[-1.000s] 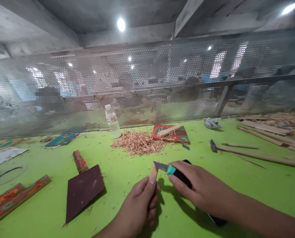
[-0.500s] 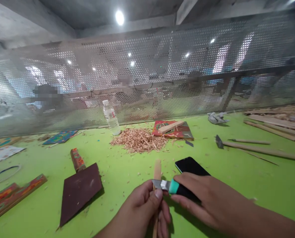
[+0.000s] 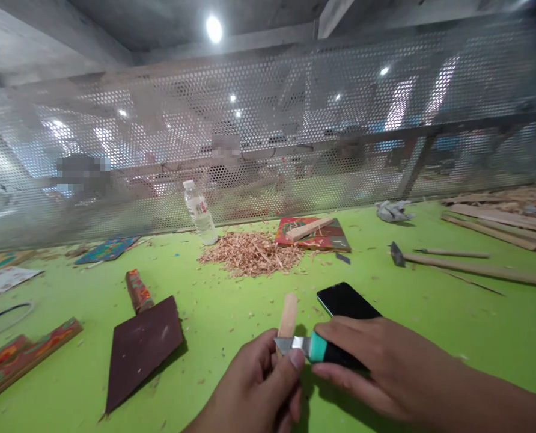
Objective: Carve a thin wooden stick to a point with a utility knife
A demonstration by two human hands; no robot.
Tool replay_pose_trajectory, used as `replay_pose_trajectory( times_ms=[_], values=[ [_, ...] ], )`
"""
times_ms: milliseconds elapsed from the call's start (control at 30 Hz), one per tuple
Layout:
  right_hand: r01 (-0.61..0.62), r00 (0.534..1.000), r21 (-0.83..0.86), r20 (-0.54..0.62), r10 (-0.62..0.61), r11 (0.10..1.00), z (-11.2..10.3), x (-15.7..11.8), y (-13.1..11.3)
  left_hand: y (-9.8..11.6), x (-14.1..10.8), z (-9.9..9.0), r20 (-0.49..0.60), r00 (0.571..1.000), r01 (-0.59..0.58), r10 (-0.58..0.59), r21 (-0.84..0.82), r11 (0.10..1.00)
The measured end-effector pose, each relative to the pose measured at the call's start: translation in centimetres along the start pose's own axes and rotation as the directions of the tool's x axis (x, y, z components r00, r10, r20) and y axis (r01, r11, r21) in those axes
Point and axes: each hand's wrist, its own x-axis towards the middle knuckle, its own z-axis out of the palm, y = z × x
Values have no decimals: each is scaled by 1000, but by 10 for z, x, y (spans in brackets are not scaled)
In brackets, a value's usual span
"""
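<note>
Low in the middle, my left hand [image 3: 263,379] is closed round a narrow pale wood strip [image 3: 288,313], whose rounded end points away from me. My right hand [image 3: 367,361] grips the black and teal handle of a utility knife [image 3: 318,349]. Its short metal blade lies across the strip, just above my left thumb, which rests close by the blade's base. The lower part of the strip is hidden by my left hand. Just beyond my right hand lies a black phone [image 3: 347,300].
Ahead are a heap of wood shavings [image 3: 254,254], a plastic bottle [image 3: 199,213] and a painted board [image 3: 313,236] bearing a wood piece. Brown sandpaper [image 3: 144,352] lies left. A hammer [image 3: 398,255] and wood strips [image 3: 497,216] are right. A perforated metal screen [image 3: 268,132] stands behind.
The wood strip has tilted slightly, its far end leaning more to the right. My left thumb and the knife have shifted a little; both hands keep their hold.
</note>
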Motion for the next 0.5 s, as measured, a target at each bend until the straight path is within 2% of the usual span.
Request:
replay_pose_trajectory(
  times_ms=[200, 367, 500],
  values=[
    [-34, 998, -56, -53, 31, 998, 7, -4, -2, 6, -4, 8, -111, 993, -22, 35, 110, 994],
    [14, 989, -104, -145, -29, 995, 12, -4, -3, 2, -3, 9, -145, 989, -25, 40, 104, 994],
    [0, 984, -121, -179, -22, 993, 16, -1, -7, 1, 0, 10, -182, 981, -63, 74, 63, 996]
  ],
)
